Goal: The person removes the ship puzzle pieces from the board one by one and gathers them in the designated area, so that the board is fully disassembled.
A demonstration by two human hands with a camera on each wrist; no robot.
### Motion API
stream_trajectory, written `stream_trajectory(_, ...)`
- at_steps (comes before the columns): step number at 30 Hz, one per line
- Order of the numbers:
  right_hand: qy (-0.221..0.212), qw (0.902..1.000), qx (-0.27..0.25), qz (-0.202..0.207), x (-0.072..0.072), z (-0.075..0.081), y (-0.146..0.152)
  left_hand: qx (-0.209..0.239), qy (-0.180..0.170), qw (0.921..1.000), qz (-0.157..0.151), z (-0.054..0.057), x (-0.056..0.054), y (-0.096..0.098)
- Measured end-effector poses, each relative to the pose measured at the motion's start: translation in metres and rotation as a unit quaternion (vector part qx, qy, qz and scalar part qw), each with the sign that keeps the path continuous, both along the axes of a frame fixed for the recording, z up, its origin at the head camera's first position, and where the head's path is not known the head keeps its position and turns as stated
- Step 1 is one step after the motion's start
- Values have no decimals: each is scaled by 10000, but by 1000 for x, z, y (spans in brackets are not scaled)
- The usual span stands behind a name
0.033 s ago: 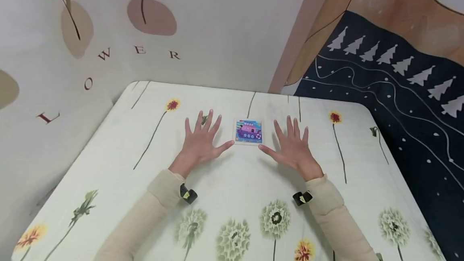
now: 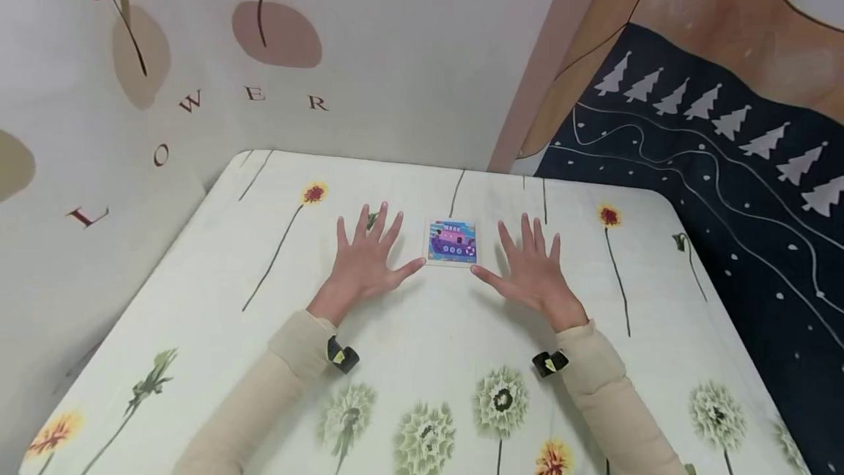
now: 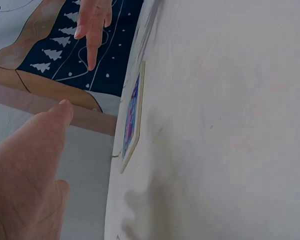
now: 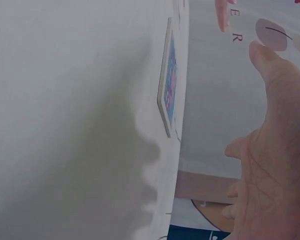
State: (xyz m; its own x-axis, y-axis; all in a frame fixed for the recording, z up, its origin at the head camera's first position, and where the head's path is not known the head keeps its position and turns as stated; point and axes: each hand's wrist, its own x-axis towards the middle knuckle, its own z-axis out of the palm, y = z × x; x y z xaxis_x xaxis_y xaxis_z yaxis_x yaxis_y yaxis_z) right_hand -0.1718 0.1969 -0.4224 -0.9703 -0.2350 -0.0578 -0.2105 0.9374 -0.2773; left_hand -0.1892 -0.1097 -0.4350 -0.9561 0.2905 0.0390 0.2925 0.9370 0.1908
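A small square picture board (image 2: pixel 452 242) lies flat on the table, a pink and purple ship on blue within a pale rim. Both wrist views show it edge-on, as a thin board (image 3: pixel 134 120) with a light edge. To its left, my left hand (image 2: pixel 361 264) is spread palm down, the thumb tip near the board's lower left corner. My right hand (image 2: pixel 530 270) mirrors it on the other side, thumb tip by the lower right corner. Both hands hover above the tabletop, casting shadows, and neither holds anything. In the right wrist view the board (image 4: pixel 168 82) sits beyond the right hand's shadow.
A white cloth with printed flowers covers the table (image 2: pixel 422 336). Behind it stands a pale wall hanging (image 2: pixel 409 57) with letters and shapes. At the right hangs a dark blue cloth (image 2: pixel 659 138) with white trees. Each sleeved wrist wears a black strap device (image 2: pixel 343 355).
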Motion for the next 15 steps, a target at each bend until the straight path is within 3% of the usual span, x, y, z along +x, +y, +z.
stream_trajectory(7, -38, 9999, -113, -39, -2, -8, 5, 107, 85, 9999, -80, -11, 0, -2)
stream_trajectory(15, -173, 9994, -290, -12, -11, -7, 5, 166, 226, 9996, -85, -6, -7, -4)
